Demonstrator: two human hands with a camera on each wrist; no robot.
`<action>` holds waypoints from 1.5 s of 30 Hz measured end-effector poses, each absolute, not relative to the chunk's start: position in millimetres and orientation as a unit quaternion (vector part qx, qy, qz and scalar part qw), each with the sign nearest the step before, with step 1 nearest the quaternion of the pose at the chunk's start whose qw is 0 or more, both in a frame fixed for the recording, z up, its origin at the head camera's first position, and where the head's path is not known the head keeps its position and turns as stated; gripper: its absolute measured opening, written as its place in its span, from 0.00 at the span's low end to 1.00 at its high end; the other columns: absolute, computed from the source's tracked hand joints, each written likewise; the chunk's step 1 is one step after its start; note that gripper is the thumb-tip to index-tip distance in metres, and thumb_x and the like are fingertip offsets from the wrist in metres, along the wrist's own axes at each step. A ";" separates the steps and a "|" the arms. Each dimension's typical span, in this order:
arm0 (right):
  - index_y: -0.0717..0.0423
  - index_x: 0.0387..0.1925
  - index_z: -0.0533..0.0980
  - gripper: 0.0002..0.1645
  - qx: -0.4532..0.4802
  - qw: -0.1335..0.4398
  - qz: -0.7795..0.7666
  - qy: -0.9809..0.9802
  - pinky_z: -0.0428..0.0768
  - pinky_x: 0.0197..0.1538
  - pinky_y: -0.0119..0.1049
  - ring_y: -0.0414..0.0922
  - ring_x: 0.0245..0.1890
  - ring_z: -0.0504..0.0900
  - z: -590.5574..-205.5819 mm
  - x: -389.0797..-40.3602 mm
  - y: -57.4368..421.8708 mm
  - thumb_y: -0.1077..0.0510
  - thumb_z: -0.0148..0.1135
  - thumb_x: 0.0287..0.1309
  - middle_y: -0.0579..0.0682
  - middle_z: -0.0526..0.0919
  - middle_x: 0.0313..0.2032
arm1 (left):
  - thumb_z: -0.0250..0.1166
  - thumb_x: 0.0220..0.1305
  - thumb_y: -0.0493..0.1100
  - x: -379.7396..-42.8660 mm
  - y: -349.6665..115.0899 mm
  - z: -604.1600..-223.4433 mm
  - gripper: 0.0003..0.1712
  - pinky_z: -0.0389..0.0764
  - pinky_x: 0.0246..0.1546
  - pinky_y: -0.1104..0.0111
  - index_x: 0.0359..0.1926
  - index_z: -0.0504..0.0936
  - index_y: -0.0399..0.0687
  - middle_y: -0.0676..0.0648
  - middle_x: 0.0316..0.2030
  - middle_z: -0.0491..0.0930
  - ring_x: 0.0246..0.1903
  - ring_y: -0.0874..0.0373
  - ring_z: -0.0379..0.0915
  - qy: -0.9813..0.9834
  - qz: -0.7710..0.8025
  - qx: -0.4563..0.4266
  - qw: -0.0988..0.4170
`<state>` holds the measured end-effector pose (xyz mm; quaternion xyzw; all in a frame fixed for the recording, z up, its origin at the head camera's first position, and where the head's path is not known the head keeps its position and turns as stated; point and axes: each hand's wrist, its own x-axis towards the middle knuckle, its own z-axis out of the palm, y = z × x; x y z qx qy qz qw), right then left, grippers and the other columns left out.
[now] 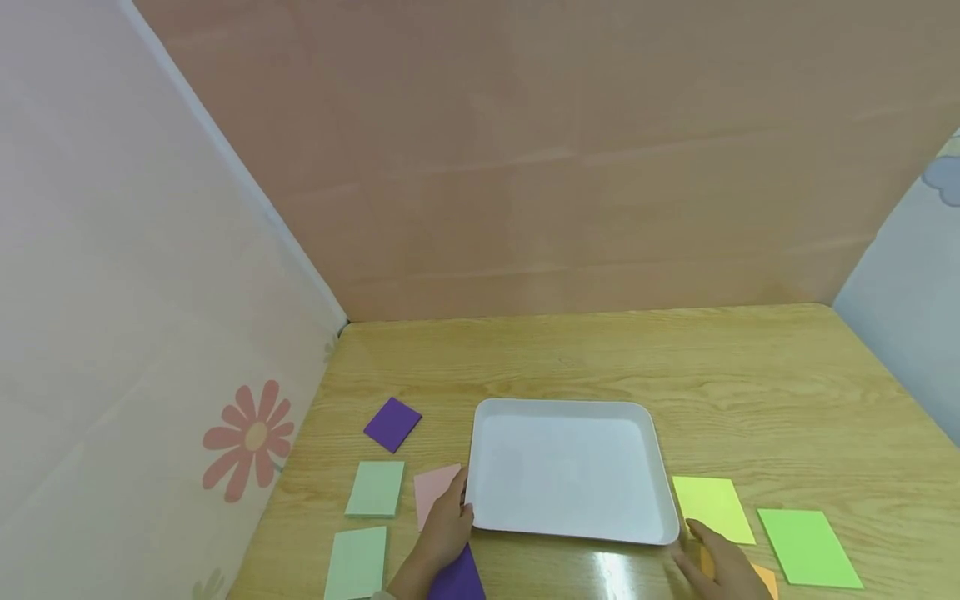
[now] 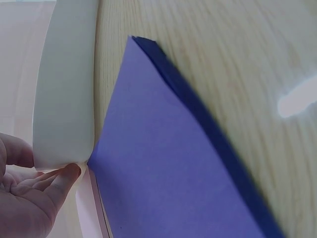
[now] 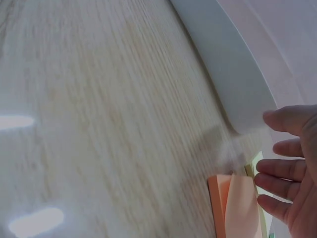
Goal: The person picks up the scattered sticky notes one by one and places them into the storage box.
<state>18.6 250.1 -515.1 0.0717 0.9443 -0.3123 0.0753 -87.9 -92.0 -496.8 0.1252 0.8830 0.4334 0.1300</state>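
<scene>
A white rectangular tray (image 1: 573, 467) lies on the wooden table between the two hands. My left hand (image 1: 447, 527) grips its near left corner; in the left wrist view the thumb is at the rim and the fingertips (image 2: 72, 171) curl at the lower edge. Beside that hand are a purple sticky-note pad (image 2: 163, 148) and a pink pad (image 1: 435, 487), partly covered by it. My right hand (image 1: 723, 567) is by the tray's near right corner, fingers spread and holding nothing. Beneath it an orange pad (image 3: 242, 206) is partly hidden.
On the left lie another purple pad (image 1: 393, 425) and two pale green pads, one farther (image 1: 377, 490) and one nearer (image 1: 357, 562). To the right are a yellow pad (image 1: 712, 508) and a bright green pad (image 1: 810, 548). A cloth-like wall (image 1: 562, 167) rises behind the table.
</scene>
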 end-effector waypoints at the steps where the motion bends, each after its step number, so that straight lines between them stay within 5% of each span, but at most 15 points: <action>1: 0.80 0.53 0.64 0.36 0.072 0.081 -0.302 0.947 0.71 0.48 0.59 0.70 0.50 0.69 -515.9 19.5 252.5 0.51 0.58 0.57 0.75 0.71 0.50 | 0.47 0.60 0.28 -88.1 -91.9 -497.2 0.29 0.68 0.53 0.47 0.64 0.56 0.28 0.29 0.57 0.66 0.56 0.35 0.64 0.882 0.435 0.128 0.128; 8: 0.74 0.53 0.66 0.45 0.105 0.134 -0.252 0.953 0.72 0.46 0.57 0.68 0.49 0.69 -528.2 28.2 271.0 0.40 0.64 0.47 0.70 0.72 0.48 | 0.47 0.58 0.27 -89.0 -91.1 -498.5 0.29 0.69 0.53 0.48 0.63 0.58 0.27 0.29 0.57 0.67 0.56 0.36 0.65 0.880 0.441 0.134 0.117; 14: 0.64 0.55 0.66 0.57 0.074 0.034 -0.253 0.964 0.68 0.50 0.42 0.56 0.50 0.70 -540.1 49.7 272.3 0.28 0.67 0.30 0.58 0.71 0.50 | 0.46 0.58 0.27 -88.8 -91.9 -497.6 0.30 0.68 0.53 0.48 0.63 0.56 0.26 0.27 0.57 0.65 0.56 0.35 0.64 0.877 0.444 0.130 0.126; 17: 0.67 0.55 0.65 0.67 0.045 0.019 -0.211 0.976 0.68 0.52 0.46 0.59 0.50 0.69 -546.6 53.4 274.6 0.22 0.66 0.21 0.61 0.69 0.52 | 0.46 0.59 0.27 -88.2 -92.6 -497.1 0.30 0.67 0.53 0.47 0.64 0.55 0.26 0.27 0.58 0.64 0.57 0.34 0.63 0.875 0.447 0.129 0.131; 19: 0.70 0.55 0.65 0.71 0.043 0.048 -0.193 0.979 0.69 0.48 0.60 0.63 0.51 0.68 -548.5 53.7 276.9 0.20 0.64 0.18 0.65 0.66 0.53 | 0.46 0.60 0.28 -87.8 -92.8 -496.8 0.30 0.67 0.54 0.47 0.64 0.55 0.26 0.27 0.59 0.64 0.57 0.34 0.63 0.874 0.449 0.129 0.134; 36: 0.75 0.50 0.67 0.71 0.071 -0.004 -0.188 0.980 0.71 0.40 0.47 0.53 0.41 0.67 -543.4 53.9 269.9 0.23 0.70 0.10 0.62 0.69 0.44 | 0.46 0.61 0.28 -86.2 -94.2 -497.0 0.30 0.68 0.53 0.47 0.64 0.54 0.26 0.28 0.59 0.64 0.57 0.35 0.63 0.873 0.450 0.132 0.135; 41: 0.75 0.49 0.67 0.67 0.083 0.008 -0.200 0.976 0.68 0.32 0.33 0.46 0.34 0.67 -540.3 50.9 269.5 0.27 0.73 0.13 0.57 0.69 0.37 | 0.46 0.61 0.28 -86.2 -94.4 -498.0 0.30 0.67 0.53 0.48 0.64 0.53 0.26 0.28 0.59 0.63 0.57 0.35 0.63 0.871 0.452 0.132 0.137; 45: 0.72 0.44 0.69 0.57 0.063 -0.048 -0.177 0.981 0.67 0.30 0.34 0.44 0.30 0.67 -536.4 49.7 263.5 0.33 0.75 0.17 0.56 0.70 0.34 | 0.46 0.61 0.29 -87.1 -94.0 -499.2 0.30 0.68 0.53 0.48 0.65 0.53 0.25 0.28 0.60 0.62 0.57 0.34 0.63 0.870 0.456 0.131 0.138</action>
